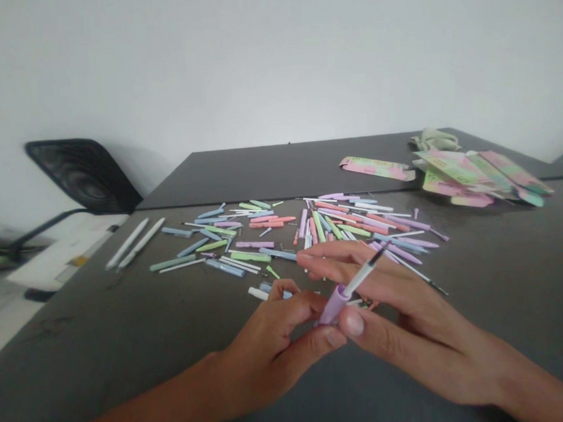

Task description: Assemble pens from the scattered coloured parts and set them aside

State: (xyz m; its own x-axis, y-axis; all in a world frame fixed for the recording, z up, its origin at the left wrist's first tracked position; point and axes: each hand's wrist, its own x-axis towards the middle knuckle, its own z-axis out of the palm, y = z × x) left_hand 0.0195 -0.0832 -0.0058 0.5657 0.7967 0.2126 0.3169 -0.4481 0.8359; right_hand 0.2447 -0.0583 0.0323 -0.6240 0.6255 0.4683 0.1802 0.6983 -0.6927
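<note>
My left hand [287, 335] pinches a light purple pen barrel [335, 305] between thumb and fingers. Out of the barrel's upper end sticks a white refill [361, 276] with a dark tip, slanting up to the right. My right hand [407, 311] is beside it, thumb tip close against the barrel and the other fingers stretched out behind the refill; whether the thumb presses on it I cannot tell. Behind both hands lie loose purple barrels [255, 244], green barrels [250, 257], coral parts [268, 224] and white refills [241, 264]. A few parts under my hands are partly hidden.
Two white pens [136, 242] lie apart at the left of the dark table [82, 344]. Flattened printed cartons [466, 172] and a crumpled pale cloth-like bundle [434, 139] are at the back right. A black mesh chair [84, 173] stands beyond the left edge.
</note>
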